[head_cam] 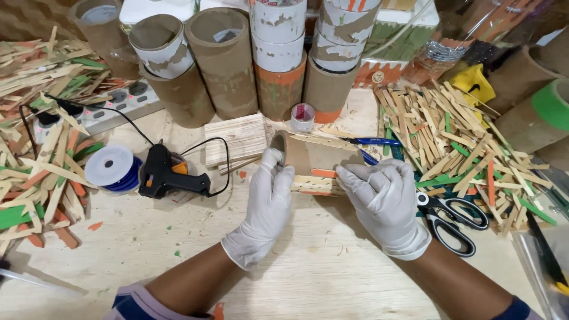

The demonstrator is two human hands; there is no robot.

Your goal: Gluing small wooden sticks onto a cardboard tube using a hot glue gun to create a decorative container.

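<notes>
Both my hands wear white gloves. My left hand [267, 204] grips the open left end of a brown cardboard tube [305, 155] lying on its side on the wooden table [308, 278]. My right hand [382, 198] presses on flat wooden sticks [317, 181] stuck along the tube's near side; one stick is orange. More sticks run along the tube's top edge.
A black glue gun [166, 175] lies left, beside a blue spool [112, 169] and a power strip [118, 101]. Scissors [453, 216] lie right, next to a heap of plain, green and orange sticks [462, 142]. Upright cardboard tubes [225, 59] line the back; more sticks [41, 148] at left.
</notes>
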